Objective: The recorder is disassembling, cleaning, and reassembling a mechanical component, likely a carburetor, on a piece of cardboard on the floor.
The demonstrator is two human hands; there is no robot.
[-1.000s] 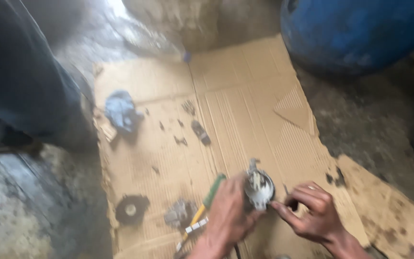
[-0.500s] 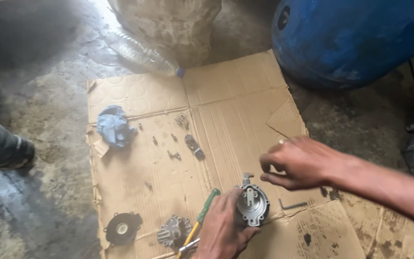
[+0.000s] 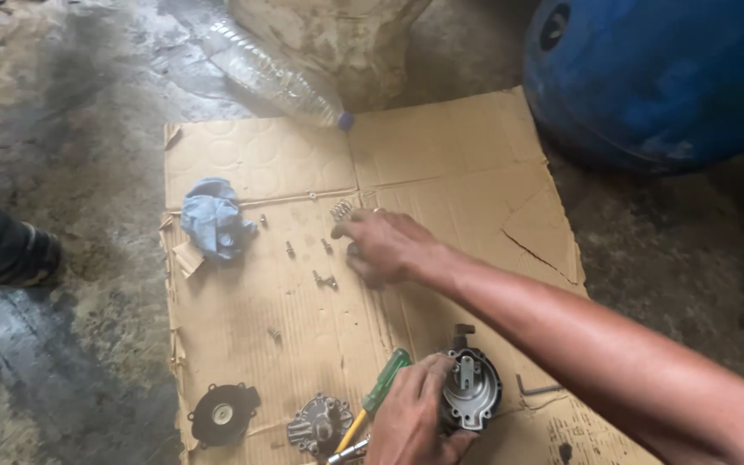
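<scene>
Nearest, at bottom edge: left hand (image 3: pixel 415 413) wrapped around a round dark-grey metal housing with a small pipe stub on top (image 3: pixel 468 387), fingers closed on its left side, open face of the housing turned up; part held just above the flattened brown cardboard sheet (image 3: pixel 243 319) spread on the wet concrete floor (image 3: pixel 71 129).

Just left of that hand: green-and-yellow-handled screwdriver (image 3: pixel 374 405) lying slanted on the cardboard; beside it a grey ribbed metal cover plate (image 3: pixel 319 424); further left a black round rubber diaphragm disc (image 3: pixel 221 415) near the cardboard's edge. Right of the housing, a small dark L-shaped hex key (image 3: pixel 537 389) flat on the cardboard.

Middle of sheet: right hand (image 3: pixel 385 248) stretched forward across the cardboard, arm entering from lower right; fingers bent and drawn together, tips down among small scattered metal screws (image 3: pixel 325 280); cannot tell whether anything is pinched between them. Small coiled metal spring (image 3: pixel 341 208) just beyond the fingertips.

Left of the screws: crumpled light-blue rag (image 3: pixel 213 220). Far left, off the cardboard, a dark shoe (image 3: pixel 10 250) on the floor.

Farthest: clear plastic bottle with blue cap (image 3: pixel 273 73) lying across the cardboard's top edge; pale stained sack (image 3: pixel 337 39) behind it; large blue plastic barrel (image 3: pixel 665 77) at upper right.
</scene>
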